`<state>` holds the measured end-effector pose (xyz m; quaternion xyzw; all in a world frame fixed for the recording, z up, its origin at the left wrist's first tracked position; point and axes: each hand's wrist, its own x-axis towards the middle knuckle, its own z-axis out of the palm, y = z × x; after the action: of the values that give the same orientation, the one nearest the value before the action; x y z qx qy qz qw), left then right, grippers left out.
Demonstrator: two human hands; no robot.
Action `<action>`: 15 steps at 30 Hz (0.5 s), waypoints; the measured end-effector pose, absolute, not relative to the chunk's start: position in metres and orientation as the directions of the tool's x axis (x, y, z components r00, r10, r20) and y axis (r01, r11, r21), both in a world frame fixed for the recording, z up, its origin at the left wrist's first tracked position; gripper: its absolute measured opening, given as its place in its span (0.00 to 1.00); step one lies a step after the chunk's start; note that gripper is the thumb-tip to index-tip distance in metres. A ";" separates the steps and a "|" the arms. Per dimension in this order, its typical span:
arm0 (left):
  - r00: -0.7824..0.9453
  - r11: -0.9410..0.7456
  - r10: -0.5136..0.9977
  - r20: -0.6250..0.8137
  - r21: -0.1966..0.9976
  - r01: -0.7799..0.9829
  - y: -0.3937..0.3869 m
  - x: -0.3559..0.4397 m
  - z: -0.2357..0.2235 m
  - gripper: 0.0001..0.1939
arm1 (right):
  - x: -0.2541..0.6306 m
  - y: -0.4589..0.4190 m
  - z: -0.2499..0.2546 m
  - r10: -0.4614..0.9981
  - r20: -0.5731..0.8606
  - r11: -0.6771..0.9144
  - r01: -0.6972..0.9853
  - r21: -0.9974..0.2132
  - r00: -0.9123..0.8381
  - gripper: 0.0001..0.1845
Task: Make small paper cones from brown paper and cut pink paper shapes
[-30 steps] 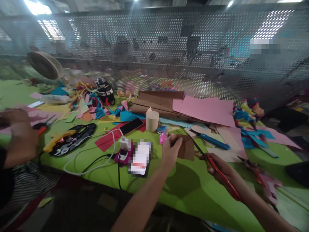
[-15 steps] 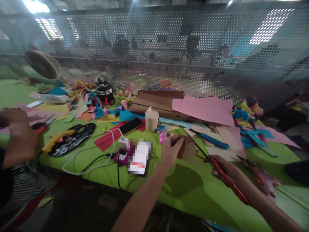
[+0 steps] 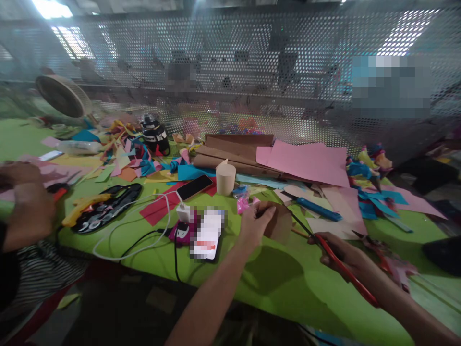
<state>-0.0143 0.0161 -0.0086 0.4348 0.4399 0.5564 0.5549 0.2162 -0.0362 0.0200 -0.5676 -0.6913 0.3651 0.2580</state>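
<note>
Pinched in my left hand (image 3: 255, 223) is a small piece of brown paper (image 3: 280, 223), held above the green table (image 3: 273, 293). My right hand (image 3: 338, 254) grips red-handled scissors (image 3: 347, 274). Their dark blades point up and left, at the right edge of the brown paper; whether they touch it I cannot tell. Behind my left hand stand a paper cup-like cylinder (image 3: 225, 180) and a small pink plastic packet (image 3: 243, 204). A blue utility knife (image 3: 313, 206) lies on paper scraps beyond the scissors.
Left of my forearm are a lit phone (image 3: 208, 235), a purple power socket (image 3: 183, 233) with cables, and a dark phone (image 3: 195, 187). A pink glue gun (image 3: 394, 269) lies at the right. Brown and pink sheets (image 3: 306, 161) lie at the back. A co-worker's arm (image 3: 27, 206) is at far left.
My right hand and the scissors have shifted slightly right and down, and the handles sit differently. My left hand keeps its hold on the brown paper, nearly still.
</note>
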 end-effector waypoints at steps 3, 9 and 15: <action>0.010 0.004 1.000 -0.002 0.972 -0.235 0.016 -0.015 -0.007 0.10 | 0.220 -0.035 0.021 0.974 -0.064 0.088 0.619 -0.780 -0.219 0.24; 0.029 -0.018 0.999 0.025 0.975 -0.223 0.016 -0.015 -0.007 0.11 | 0.224 -0.037 0.020 0.969 -0.069 0.096 0.621 -0.778 -0.236 0.22; 0.031 -0.001 0.999 0.009 0.971 -0.237 0.017 -0.014 -0.011 0.13 | 0.230 -0.036 0.012 0.970 -0.053 0.108 0.620 -0.777 -0.236 0.22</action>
<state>-0.0142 0.0168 -0.0110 0.4459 0.4272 0.5494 0.5628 0.2301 -0.0358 0.0122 -0.5664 -0.7019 0.3538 0.2477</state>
